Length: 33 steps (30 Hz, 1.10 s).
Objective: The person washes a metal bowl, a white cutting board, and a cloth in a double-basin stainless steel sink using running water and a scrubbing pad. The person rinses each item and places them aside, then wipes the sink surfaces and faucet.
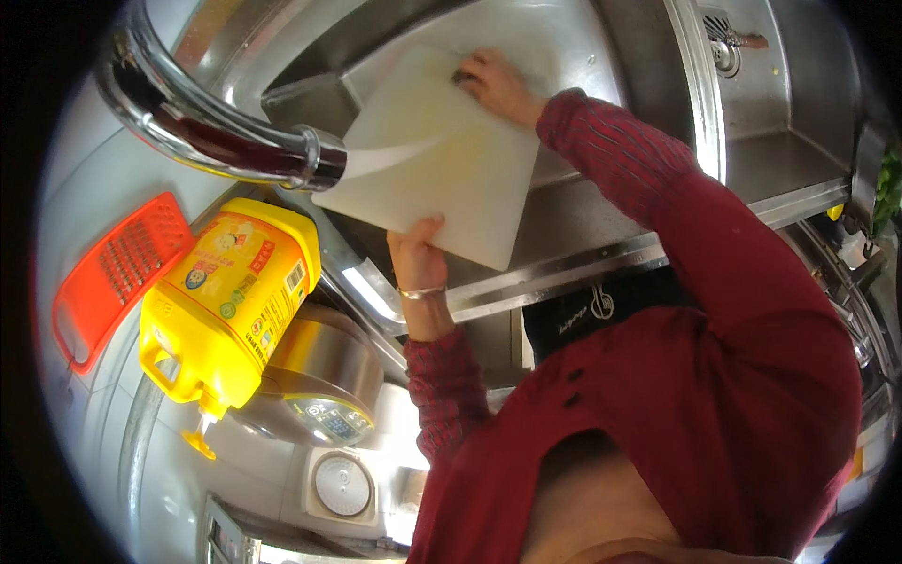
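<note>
A white cutting board [423,169] is tilted over the stainless steel sink [578,204], with yellowish stains on its face. Water runs onto it from a chrome faucet [310,158] at the left. My left hand [421,250] grips the board's near edge, thumb on top and fingers hidden beneath; a bracelet is on that wrist. Against the board's upper right part, my right hand [493,84] presses a small dark scrubber [461,76], mostly covered by the fingers.
A yellow pump jug [232,289] and a red grater [123,282] stand left of the sink, near a metal rice cooker [328,366]. A second sink basin [757,106] with a drain lies at the right, beyond a metal divider.
</note>
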Tool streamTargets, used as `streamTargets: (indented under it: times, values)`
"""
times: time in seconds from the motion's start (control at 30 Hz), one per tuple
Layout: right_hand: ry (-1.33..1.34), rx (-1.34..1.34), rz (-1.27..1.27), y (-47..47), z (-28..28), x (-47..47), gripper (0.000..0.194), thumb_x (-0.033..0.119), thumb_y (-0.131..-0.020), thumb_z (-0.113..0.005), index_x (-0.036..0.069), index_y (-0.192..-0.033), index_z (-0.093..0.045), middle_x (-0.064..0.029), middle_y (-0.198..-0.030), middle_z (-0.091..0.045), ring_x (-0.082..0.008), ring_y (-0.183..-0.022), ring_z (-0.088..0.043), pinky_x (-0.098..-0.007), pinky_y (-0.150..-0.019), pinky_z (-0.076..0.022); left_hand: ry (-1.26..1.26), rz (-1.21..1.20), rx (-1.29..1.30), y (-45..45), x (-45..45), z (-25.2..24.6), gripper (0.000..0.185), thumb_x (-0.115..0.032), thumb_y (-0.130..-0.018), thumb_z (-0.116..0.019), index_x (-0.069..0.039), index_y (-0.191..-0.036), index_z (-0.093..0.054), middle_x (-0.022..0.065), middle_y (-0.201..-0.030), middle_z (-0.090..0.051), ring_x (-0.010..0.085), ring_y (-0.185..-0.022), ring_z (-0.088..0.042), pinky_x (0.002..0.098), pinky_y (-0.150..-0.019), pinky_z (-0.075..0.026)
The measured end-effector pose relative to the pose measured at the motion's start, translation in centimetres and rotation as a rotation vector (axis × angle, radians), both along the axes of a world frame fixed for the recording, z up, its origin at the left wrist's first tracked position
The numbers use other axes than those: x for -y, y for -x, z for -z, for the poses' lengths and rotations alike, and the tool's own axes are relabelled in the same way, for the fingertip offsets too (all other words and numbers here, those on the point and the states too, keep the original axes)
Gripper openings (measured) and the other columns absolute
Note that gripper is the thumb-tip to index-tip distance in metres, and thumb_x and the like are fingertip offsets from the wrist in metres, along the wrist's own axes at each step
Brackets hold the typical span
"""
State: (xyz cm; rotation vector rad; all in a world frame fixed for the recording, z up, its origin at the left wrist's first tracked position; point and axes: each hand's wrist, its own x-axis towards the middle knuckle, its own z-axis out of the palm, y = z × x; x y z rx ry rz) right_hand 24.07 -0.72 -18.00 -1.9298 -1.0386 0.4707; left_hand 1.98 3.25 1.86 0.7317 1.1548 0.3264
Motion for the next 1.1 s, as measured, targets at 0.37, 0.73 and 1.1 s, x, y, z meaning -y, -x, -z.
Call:
streamTargets:
  times: [0.37, 0.73, 1.1]
  values:
    - [-0.256, -0.198, -0.282, 8.5, -12.4, 5.1, 0.012, 0.017, -0.077, -0.058, 0.008, -0.084, -0.062, -0.0141, -0.091, -0.059, -0.0342, -0.092, -0.056, -0.0474, -0.074, -0.0488, 0.169, -0.319, 0.164, 0.2, 0.8, 1.2, 0.050, 0.011, -0.064, -0.044, 0.008, -0.113, -0.053, 0.0148, -0.108, -0.059, 0.0302, -0.101, -0.059, 0.0418, -0.088, -0.050]
    - [-0.126, -0.066, -0.317, 9.2, -13.1, 4.7, 0.010, 0.016, -0.075, -0.056, 0.009, -0.079, -0.062, -0.0131, -0.082, -0.062, -0.0351, -0.078, -0.061, -0.0471, -0.066, -0.0495, 0.173, -0.302, 0.110, -0.2, 1.2, 1.3, 0.056, 0.002, -0.064, -0.047, 0.003, -0.120, -0.051, 0.0160, -0.116, -0.057, 0.0365, -0.111, -0.054, 0.0495, -0.097, -0.044]
    - [0.280, 0.187, -0.085, 0.0, -3.6, 2.6, 0.013, 0.015, -0.075, -0.055, 0.005, -0.073, -0.063, -0.0159, -0.081, -0.062, -0.0349, -0.076, -0.061, -0.0484, -0.063, -0.0500, 0.199, -0.357, -0.018, 0.2, 2.5, 2.3, 0.054, 0.003, -0.062, -0.046, 0.003, -0.115, -0.053, 0.0151, -0.113, -0.058, 0.0347, -0.110, -0.054, 0.0488, -0.098, -0.044]
